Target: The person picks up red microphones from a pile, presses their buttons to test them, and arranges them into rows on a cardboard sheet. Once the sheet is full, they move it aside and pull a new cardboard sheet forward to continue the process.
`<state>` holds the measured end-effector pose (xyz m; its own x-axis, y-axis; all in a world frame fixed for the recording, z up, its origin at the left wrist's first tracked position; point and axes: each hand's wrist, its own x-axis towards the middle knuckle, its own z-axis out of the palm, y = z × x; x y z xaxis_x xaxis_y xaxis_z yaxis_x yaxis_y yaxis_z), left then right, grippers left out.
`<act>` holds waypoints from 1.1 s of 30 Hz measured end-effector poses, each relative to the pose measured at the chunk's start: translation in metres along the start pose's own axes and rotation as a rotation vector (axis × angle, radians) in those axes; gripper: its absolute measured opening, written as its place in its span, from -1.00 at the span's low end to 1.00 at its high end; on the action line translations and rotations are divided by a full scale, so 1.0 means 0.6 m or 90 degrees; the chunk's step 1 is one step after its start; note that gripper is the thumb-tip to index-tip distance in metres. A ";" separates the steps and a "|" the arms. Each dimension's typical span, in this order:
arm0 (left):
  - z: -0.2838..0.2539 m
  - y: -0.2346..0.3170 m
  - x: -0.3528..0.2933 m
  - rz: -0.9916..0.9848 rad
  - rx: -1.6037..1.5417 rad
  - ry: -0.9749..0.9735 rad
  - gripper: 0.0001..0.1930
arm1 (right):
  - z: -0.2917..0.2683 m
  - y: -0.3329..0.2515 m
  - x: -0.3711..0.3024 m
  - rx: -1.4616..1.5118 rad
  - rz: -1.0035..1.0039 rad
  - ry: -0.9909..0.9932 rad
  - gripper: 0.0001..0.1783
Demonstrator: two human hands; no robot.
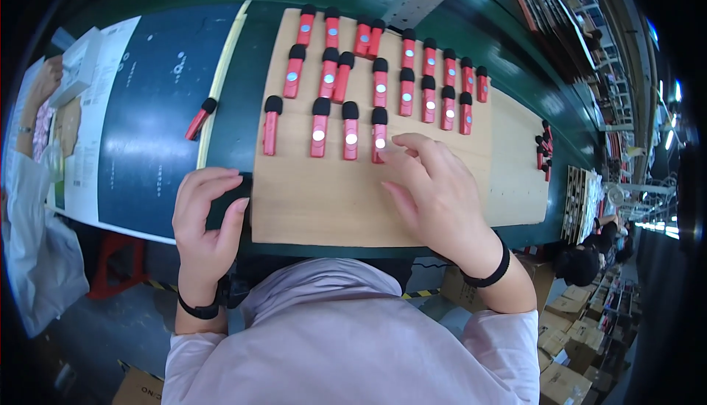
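Small red microphones with black foam tops stand in loose rows on a tan board [331,206]. My right hand [438,191] is over the board, thumb held apart, with a fingertip at the lower end of a microphone [379,127] in the nearest row. That one shows a bright white disc, as do the neighbouring microphone [350,129] and another microphone [319,127]. The leftmost microphone [271,127] of this row shows no bright disc. My left hand [208,221] hovers off the board's left edge, fingers curved and thumb apart, with nothing visible between them.
A single microphone [199,120] lies left of the board near a yellow strip [224,62]. Several more microphones [543,147] are piled at the right. Another person's hand [48,81] is at the far left by a white box [82,62]. Cardboard boxes [567,383] stand at lower right.
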<state>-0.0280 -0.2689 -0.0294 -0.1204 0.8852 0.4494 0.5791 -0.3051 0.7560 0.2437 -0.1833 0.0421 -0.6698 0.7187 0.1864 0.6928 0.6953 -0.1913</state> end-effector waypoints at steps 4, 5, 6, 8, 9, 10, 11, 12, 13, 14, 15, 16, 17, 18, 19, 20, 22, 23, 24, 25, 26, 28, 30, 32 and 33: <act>0.008 0.009 0.005 0.004 0.007 -0.013 -0.81 | -0.035 0.024 -0.034 0.007 0.046 -0.015 -0.61; 0.010 0.013 0.007 0.005 0.016 -0.015 -0.81 | -0.044 0.036 -0.046 0.018 0.086 0.003 -0.62; 0.012 0.016 0.008 0.018 0.003 -0.023 -0.81 | -0.053 0.050 -0.059 0.029 0.124 0.023 -0.62; 0.012 0.021 0.008 0.019 0.012 -0.024 -0.82 | -0.065 0.085 -0.087 0.035 0.171 0.049 -0.63; 0.013 0.024 0.009 0.018 0.018 -0.024 -0.82 | -0.067 0.111 -0.104 0.044 0.209 0.081 -0.64; 0.018 0.027 0.012 0.031 0.006 -0.032 -0.82 | -0.070 0.139 -0.127 0.050 0.249 0.114 -0.65; 0.020 0.031 0.012 0.036 0.008 -0.034 -0.82 | -0.069 0.168 -0.148 0.046 0.258 0.121 -0.65; 0.021 0.035 0.012 0.039 0.008 -0.035 -0.82 | -0.068 0.198 -0.169 0.053 0.323 0.137 -0.66; 0.023 0.039 0.013 0.042 0.010 -0.035 -0.82 | -0.065 0.231 -0.193 0.062 0.387 0.153 -0.67; 0.028 0.041 0.015 0.052 0.001 -0.043 -0.82 | -0.059 0.270 -0.229 0.048 0.434 0.167 -0.67; 0.025 0.048 0.015 0.053 0.007 -0.042 -0.82 | -0.052 0.312 -0.258 0.043 0.472 0.179 -0.67; 0.028 0.050 0.016 0.056 0.006 -0.043 -0.83 | -0.048 0.346 -0.287 0.039 0.479 0.184 -0.67; 0.029 0.053 0.017 0.053 0.011 -0.042 -0.83 | -0.042 0.381 -0.308 0.026 0.538 0.213 -0.64; 0.031 0.056 0.019 0.055 0.014 -0.044 -0.83 | -0.036 0.418 -0.328 0.013 0.597 0.242 -0.62; 0.032 0.062 0.021 0.057 0.016 -0.045 -0.83 | -0.034 0.465 -0.357 0.014 0.599 0.245 -0.62; 0.037 0.065 0.025 0.062 0.013 -0.048 -0.84 | -0.038 0.505 -0.385 -0.067 0.583 0.254 -0.62; 0.046 0.074 0.028 0.068 0.015 -0.053 -0.84 | -0.038 0.561 -0.408 -0.144 0.567 0.262 -0.61; 0.051 0.080 0.029 0.075 0.019 -0.059 -0.84 | -0.038 0.578 -0.403 -0.185 0.578 0.255 -0.63; 0.055 0.085 0.031 0.081 0.022 -0.064 -0.85 | -0.039 0.590 -0.398 -0.226 0.588 0.247 -0.64; 0.060 0.090 0.032 0.087 0.025 -0.070 -0.85 | -0.040 0.597 -0.397 -0.269 0.598 0.239 -0.65; 0.061 0.095 0.031 0.084 0.032 -0.068 -0.85 | -0.040 0.596 -0.385 -0.262 0.594 0.239 -0.65; 0.064 0.104 0.031 0.092 0.040 -0.069 -0.85 | -0.037 0.591 -0.360 -0.286 0.607 0.194 -0.69; 0.068 0.110 0.031 0.097 0.043 -0.072 -0.85 | -0.037 0.587 -0.350 -0.298 0.616 0.173 -0.70; 0.072 0.114 0.032 0.096 0.041 -0.074 -0.85 | -0.038 0.585 -0.348 -0.297 0.577 0.184 -0.70; 0.073 0.117 0.033 0.096 0.040 -0.075 -0.85 | -0.038 0.584 -0.348 -0.297 0.558 0.189 -0.70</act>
<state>0.0457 -0.2575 0.0116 0.0649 0.8676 0.4930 0.6327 -0.4178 0.6520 0.6322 -0.0898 -0.0415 0.1686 0.8992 0.4038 0.9824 -0.1868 0.0059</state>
